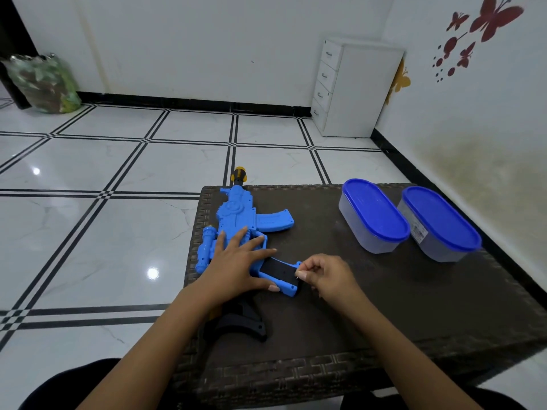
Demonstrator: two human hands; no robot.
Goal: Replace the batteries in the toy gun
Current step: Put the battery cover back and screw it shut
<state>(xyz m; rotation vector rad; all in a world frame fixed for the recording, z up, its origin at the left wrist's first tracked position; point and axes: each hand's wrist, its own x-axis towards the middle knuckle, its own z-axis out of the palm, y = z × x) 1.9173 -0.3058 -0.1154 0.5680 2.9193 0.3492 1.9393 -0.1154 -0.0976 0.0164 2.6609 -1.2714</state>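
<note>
Early stage: the battery cover on the toy gun's grip looks about to be opened.

The moulded blue plastic toy gun [236,220] with its yellow-and-black muzzle and black stock lies flat along the left edge of the dark brown woven-textured low table [384,306]. On the gun's body rests the left hand [236,261], fingers straight and spread, pressing it down. Just right of it, at the butt of the gun's blue grip with its black panel [281,272], the right hand [325,276] has its fingers curled, pinching something small and thin; what it is cannot be told. No batteries show, so removal and refitting seem still to come. Well right of the gun stand two oval translucent plastic tubs with glossy blue lids [376,211], side by side.
</note>
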